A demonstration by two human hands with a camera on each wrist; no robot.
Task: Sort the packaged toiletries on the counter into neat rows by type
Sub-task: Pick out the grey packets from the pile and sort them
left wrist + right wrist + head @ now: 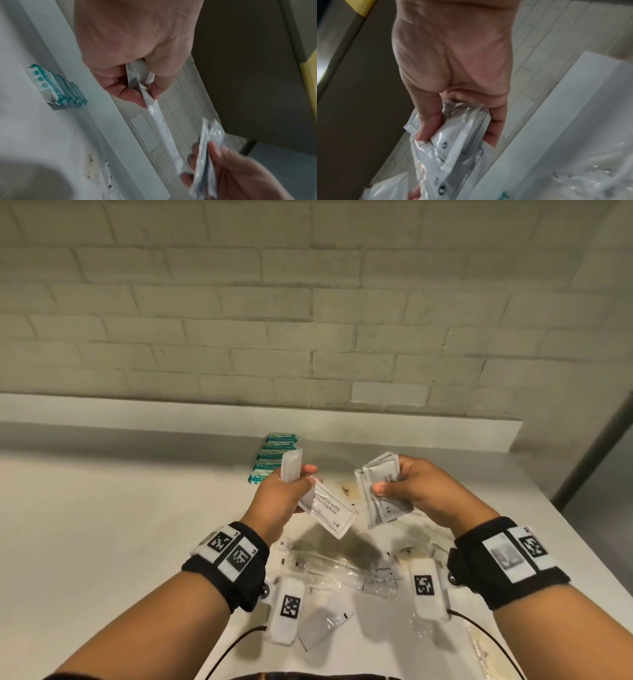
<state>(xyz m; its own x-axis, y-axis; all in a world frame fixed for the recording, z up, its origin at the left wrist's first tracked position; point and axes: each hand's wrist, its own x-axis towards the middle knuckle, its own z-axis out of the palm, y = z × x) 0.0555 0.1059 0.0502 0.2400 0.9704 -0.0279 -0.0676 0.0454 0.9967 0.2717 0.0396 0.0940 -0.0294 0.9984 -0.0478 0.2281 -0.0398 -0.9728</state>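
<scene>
Both hands are raised above the white counter [102, 525]. My left hand [291, 487] pinches white shampoo sachets [329, 508]; one is printed "shampoo with conditioner" and slants down to the right, another sticks up behind the fingers. In the left wrist view a held sachet [161, 124] shows edge-on. My right hand [394, 481] grips a fanned bundle of several similar white sachets [380, 491], seen close in the right wrist view [453, 142]. A row of teal-and-white soap packets [274, 457] lies at the back of the counter, also in the left wrist view [56, 88].
Clear-wrapped toiletries [342, 570], one labelled toothpaste [382, 570], and a small white packet [322, 625] lie scattered on the counter under my wrists. A raised ledge [205, 412] and brick wall [308, 302] stand behind. The counter's right edge [548, 484] drops off.
</scene>
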